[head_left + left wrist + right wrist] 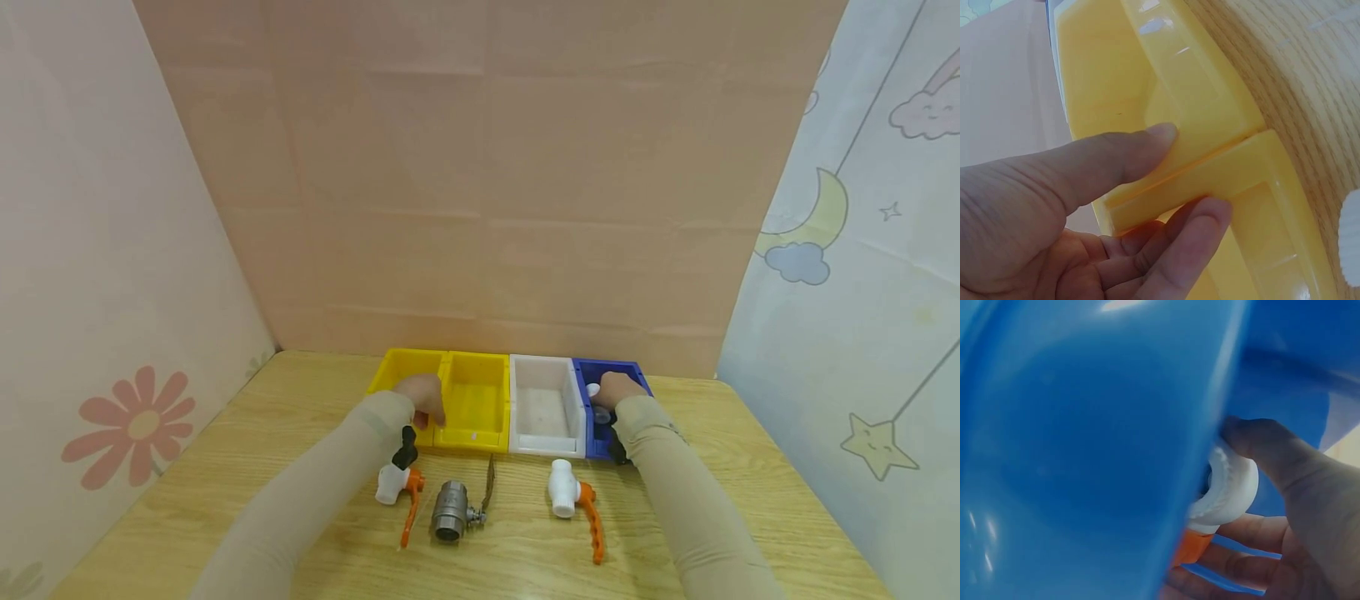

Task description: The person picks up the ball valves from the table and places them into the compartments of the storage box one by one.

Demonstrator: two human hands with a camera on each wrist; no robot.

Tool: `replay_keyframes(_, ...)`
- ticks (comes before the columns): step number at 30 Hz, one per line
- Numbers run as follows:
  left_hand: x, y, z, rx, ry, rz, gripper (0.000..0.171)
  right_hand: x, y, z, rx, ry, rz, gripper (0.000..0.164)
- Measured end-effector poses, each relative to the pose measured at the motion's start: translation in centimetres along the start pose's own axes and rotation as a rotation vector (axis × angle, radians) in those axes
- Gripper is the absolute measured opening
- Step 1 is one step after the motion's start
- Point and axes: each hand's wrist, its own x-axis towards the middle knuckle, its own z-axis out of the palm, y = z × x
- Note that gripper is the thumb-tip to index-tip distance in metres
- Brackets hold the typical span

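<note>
My left hand (422,395) is at the wall between two yellow bins (472,437). In the left wrist view the thumb lies on one side of the paired yellow rims (1191,167) and the fingers on the other, pinching them. My right hand (619,389) reaches inside the blue bin (607,365). Between its thumb and fingers, in the right wrist view, it grips a white plastic ball valve (1238,487) with an orange part (1192,546). The blue wall (1091,444) hides much of that valve.
A white bin (553,445) stands between the yellow and blue ones. In front on the wooden table (510,567) lie a white valve with orange lever (391,483), a metal ball valve (450,510) and another white orange-levered valve (562,490). A tan backdrop (487,183) rises behind.
</note>
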Motion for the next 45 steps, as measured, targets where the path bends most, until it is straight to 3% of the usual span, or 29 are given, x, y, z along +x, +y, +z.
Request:
replay_keyframes(16,-1.0,0.7,0.0,0.024,0.02,0.01,0.014,-1.3,-0.4,-0.9,0.031,-0.083,0.032,0.034)
replay_keyframes(23,-0.3,0.6,0.0,0.0,0.004,-0.013,0.015,-1.5,-0.6,-1.0,0.037,-0.097,0.029,0.033)
replay_keyframes(32,-0.4,0.7,0.0,-0.008,0.001,-0.013,0.015,-2.1,-0.7,-1.9,0.053,-0.098,0.03,0.034)
replay_keyframes(37,-0.3,0.8,-0.2,0.0,0.005,-0.017,0.017,-2.2,-1.0,-2.9,0.027,-0.094,0.017,0.033)
replay_keyframes(45,-0.3,0.7,-0.1,0.006,0.005,-0.015,0.016,-1.9,-1.1,-3.7,-0.006,-0.052,-0.073,0.038)
